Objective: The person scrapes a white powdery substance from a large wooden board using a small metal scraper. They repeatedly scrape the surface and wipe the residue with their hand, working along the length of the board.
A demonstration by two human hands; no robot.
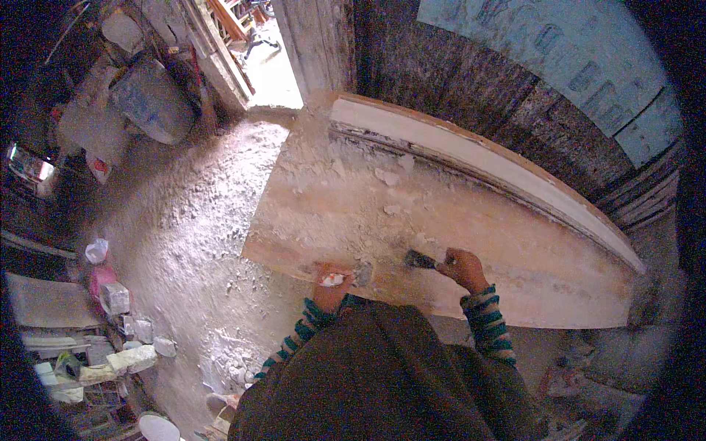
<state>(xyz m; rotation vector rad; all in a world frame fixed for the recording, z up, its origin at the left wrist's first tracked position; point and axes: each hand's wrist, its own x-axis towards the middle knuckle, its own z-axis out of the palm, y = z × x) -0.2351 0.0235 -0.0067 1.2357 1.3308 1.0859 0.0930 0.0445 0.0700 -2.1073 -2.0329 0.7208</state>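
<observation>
A broad tan wooden board [478,228], dusty with pale crumbs, lies before me. Over its middle, my right hand [465,270] is closed around a small putty knife [421,259], its dark blade pointing left, at or near the board. My left hand [332,281] is closed at the board's near edge. A white lump [333,279] shows at its fingers, and a flat grey blade-like piece [362,274] sticks out to its right. Whether the lump and the grey piece are one tool, I cannot tell.
A long pale curved panel [471,158] stands along the board's far edge by a plank wall. Left of the board runs a powder-covered floor [198,191] toward a bright doorway [272,70]. A grey barrel [153,101] stands far left; white blocks [132,360] lie near left.
</observation>
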